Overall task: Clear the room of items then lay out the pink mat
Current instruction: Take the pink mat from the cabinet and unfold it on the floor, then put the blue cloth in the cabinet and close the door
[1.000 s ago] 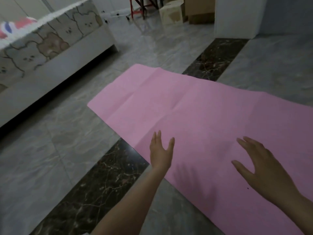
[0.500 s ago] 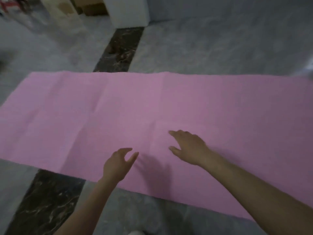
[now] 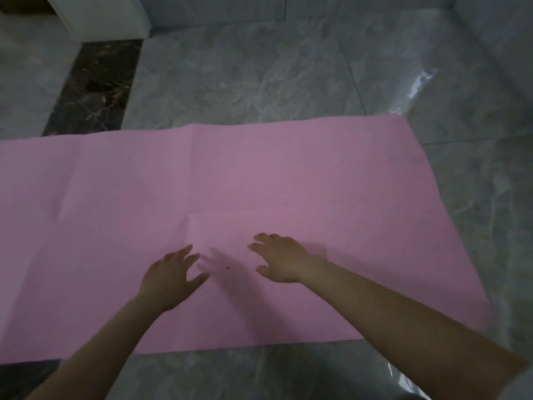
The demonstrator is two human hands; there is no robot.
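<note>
Two bare hands over the pink mat [image 3: 259, 183], head view only. The mat lies unfolded and flat on the grey marble floor [image 3: 259, 82], running off the left edge of the frame; its right end stops short of the right edge, corner angled. Fold creases show across it — one long crease running sideways through the middle, a few short ones crossing it on the left half.

Left hand [image 3: 170, 278]: palm down, fingers spread and extended, nothing grasped. Slightly blurred; whether it touches the mat or hovers just above cannot be told. Shadow of the fingers falls on the mat just right of it.

Right hand [image 3: 281, 259]: palm down, fingers spread and loosely extended toward the mat's centre, holding nothing. Looks to be resting on or very near the surface — contact cannot be confirmed. Both forearms come in from the bottom of the frame, bare.

Hands are near each other, not touching, both on the near half of the mat. A small dark speck [image 3: 228, 267] sits on the mat between them.

Beyond the mat: a dark veined marble strip [image 3: 95, 85] set in the floor at upper left, and a white cabinet base [image 3: 106, 18] at the top left. A clear plastic sheet [image 3: 418, 85] glints on the floor at upper right, past the mat's far corner.
</note>
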